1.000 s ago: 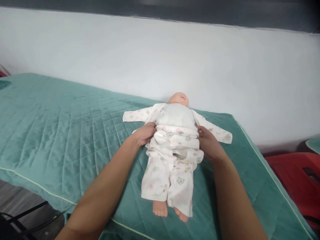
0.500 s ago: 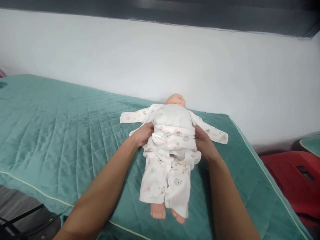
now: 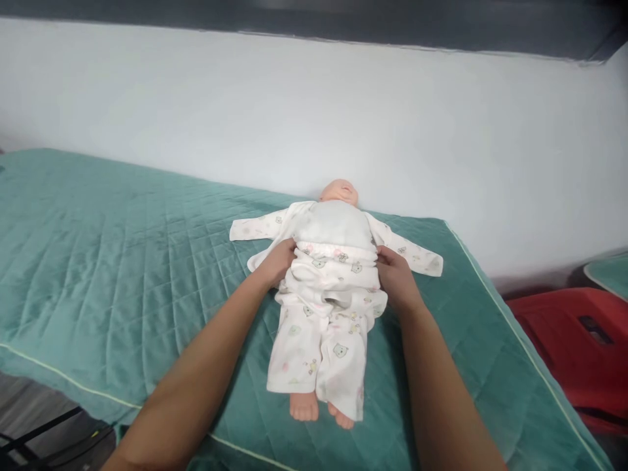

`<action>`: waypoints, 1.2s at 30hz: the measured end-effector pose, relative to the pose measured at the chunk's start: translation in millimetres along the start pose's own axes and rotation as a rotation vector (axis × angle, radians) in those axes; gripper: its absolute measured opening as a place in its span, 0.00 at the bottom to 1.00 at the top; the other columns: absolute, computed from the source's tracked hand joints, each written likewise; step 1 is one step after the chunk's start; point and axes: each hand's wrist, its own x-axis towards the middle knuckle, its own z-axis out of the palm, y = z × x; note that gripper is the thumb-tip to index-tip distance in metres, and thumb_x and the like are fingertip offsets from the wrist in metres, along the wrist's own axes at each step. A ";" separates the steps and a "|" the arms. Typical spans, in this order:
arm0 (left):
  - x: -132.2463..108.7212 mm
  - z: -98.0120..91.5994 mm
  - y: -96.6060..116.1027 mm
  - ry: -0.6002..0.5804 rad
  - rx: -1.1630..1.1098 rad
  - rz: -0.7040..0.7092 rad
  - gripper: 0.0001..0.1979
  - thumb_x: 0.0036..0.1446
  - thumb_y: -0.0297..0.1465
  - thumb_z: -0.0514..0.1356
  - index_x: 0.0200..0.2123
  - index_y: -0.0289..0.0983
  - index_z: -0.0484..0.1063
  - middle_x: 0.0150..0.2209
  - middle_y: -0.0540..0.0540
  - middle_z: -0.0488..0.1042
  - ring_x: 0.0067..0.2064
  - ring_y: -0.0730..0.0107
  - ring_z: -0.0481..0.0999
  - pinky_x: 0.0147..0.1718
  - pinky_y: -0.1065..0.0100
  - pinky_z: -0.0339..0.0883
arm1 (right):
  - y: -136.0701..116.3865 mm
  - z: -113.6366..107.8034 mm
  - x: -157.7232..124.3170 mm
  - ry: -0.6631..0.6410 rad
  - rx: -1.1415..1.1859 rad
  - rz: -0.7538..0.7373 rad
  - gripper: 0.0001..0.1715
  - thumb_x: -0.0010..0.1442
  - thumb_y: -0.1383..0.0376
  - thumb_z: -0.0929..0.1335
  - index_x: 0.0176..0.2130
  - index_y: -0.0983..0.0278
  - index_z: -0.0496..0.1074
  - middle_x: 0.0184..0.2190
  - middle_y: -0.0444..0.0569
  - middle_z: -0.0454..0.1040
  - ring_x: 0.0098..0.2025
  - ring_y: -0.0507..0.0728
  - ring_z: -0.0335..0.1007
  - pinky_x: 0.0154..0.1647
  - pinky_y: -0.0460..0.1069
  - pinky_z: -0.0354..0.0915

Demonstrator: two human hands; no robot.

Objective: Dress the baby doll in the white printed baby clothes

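Observation:
A baby doll lies on its back, feet toward me, in a white printed top with the sleeves spread wide. White baby pants with small animal prints cover its legs, and their waistband is up at the belly. At the left side of that waistband, my left hand has its fingers closed on the cloth. My right hand pinches the waistband's right side. The pants are bunched in folds around the hips. Both bare feet stick out below the cuffs.
The doll rests on a green quilted cover with pale piping, set against a white wall. A red plastic object stands right of the bed. Black bars and cables show at the lower left.
The view has shifted slightly, so everything sits a little further left and higher. Both hands stay at the waistband, with hardly any visible movement of the pants.

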 end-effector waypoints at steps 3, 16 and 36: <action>-3.0 0.0 5.9 -0.031 0.034 0.038 0.08 0.43 0.30 0.60 0.29 0.34 0.74 0.26 0.46 0.77 0.37 0.60 0.75 0.39 0.65 0.69 | -1.9 2.4 -0.3 0.013 0.021 0.024 0.06 0.44 0.68 0.69 0.28 0.62 0.69 0.23 0.40 0.72 0.25 0.52 0.63 0.25 0.46 0.56; -5.6 -10.3 15.6 0.438 0.149 0.111 0.12 0.48 0.26 0.57 0.38 0.36 0.72 0.36 0.49 0.75 0.37 0.71 0.72 0.39 0.71 0.66 | -9.7 6.2 -1.7 0.218 0.043 -0.259 0.05 0.52 0.64 0.71 0.33 0.59 0.72 0.33 0.45 0.72 0.38 0.56 0.68 0.43 0.52 0.65; -28.1 -17.0 56.0 -0.159 0.552 0.324 0.09 0.56 0.38 0.61 0.33 0.38 0.70 0.46 0.46 0.65 0.43 0.66 0.68 0.42 0.66 0.62 | -39.1 16.5 -3.8 -0.217 -0.577 -0.495 0.12 0.60 0.58 0.68 0.29 0.60 0.65 0.47 0.49 0.70 0.50 0.60 0.66 0.50 0.54 0.60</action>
